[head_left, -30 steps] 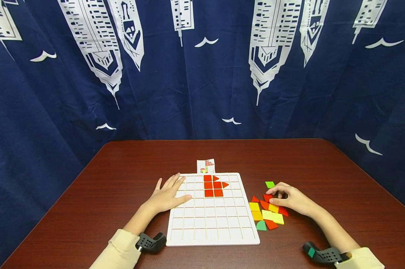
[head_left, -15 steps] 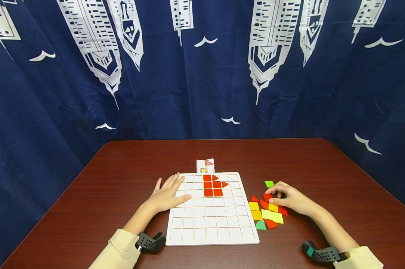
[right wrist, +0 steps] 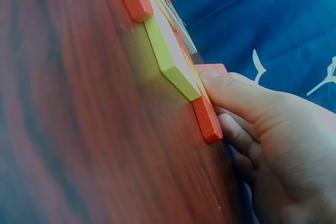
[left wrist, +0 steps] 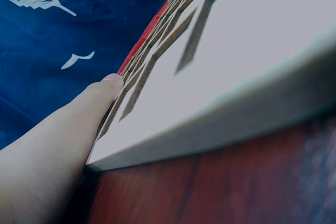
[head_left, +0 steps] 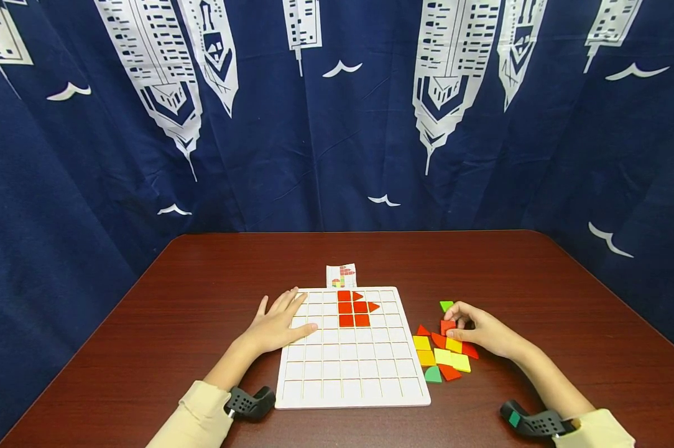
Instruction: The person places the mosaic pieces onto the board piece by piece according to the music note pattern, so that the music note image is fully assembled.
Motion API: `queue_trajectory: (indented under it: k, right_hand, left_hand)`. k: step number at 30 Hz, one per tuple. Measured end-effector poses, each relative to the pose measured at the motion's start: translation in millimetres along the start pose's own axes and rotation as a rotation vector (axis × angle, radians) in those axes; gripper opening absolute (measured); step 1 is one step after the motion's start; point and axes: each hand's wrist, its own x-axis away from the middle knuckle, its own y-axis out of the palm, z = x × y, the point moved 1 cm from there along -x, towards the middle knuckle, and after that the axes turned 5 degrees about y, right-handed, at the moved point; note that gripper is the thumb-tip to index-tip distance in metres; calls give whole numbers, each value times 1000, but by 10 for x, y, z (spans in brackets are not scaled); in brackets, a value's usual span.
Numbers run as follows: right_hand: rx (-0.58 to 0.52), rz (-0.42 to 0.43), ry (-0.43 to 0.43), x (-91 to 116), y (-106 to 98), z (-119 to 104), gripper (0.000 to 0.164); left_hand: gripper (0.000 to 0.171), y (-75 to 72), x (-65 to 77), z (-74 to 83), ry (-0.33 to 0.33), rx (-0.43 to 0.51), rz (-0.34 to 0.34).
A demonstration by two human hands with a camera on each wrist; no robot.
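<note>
My left hand (head_left: 274, 328) rests with fingers spread on the upper left edge of a white grid board (head_left: 354, 370). Its thumb (left wrist: 107, 90) lies along the board's surface in the left wrist view. Several red square tiles (head_left: 345, 308) and two red triangles (head_left: 373, 307) sit on the board's upper middle. To the right of the board, my right hand (head_left: 485, 330) pinches a red square tile (head_left: 446, 326) between thumb and fingers, tilted up over the loose pieces. The same tile (right wrist: 212, 67) shows partly behind the thumb in the right wrist view.
Loose tiles lie right of the board: yellow rectangles (head_left: 460, 362), orange-yellow pieces (head_left: 426, 358), red pieces (head_left: 449, 372), a green quarter-round (head_left: 433, 374) and a light green piece (head_left: 446, 305). A small pattern card (head_left: 341, 275) lies behind the board. A blue curtain (head_left: 337, 155) hangs beyond the table.
The right hand's fingers have drawn the red square tile up from among the loose pieces, so its face now tilts upward. The left hand has stayed in place.
</note>
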Motion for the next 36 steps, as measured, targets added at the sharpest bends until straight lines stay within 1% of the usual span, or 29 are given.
queue_trajectory:
  k: [9,15,18,24,26,31,36]
  right_hand:
    - [-70,-10,-7,6,9,9,23]
    - [-73,-19,4,-12,5,7,23]
    - [-66,-17,30,-40,9,-21,23]
    - [-50,14,105,-164,51,-164,25]
    - [-52,25,119,-215,79,-231,26]
    - [-102,40,148,-349,181,-437,29]
    - [-156,58,155,-469,315,-621,28]
  left_hand:
    - [80,29,-6,-10,-12,7,-6]
    - [80,40,-2,-25,-11,3,-2]
    - [80,39,4,-33,-10,8,-5]
    - [80,27,17,-34,-2,18,3]
    - [80,22,14,-29,-1,20,3]
    - [79,16,-4,-26,-4,13,6]
    - [79,14,-11,-16,-2,12,1]
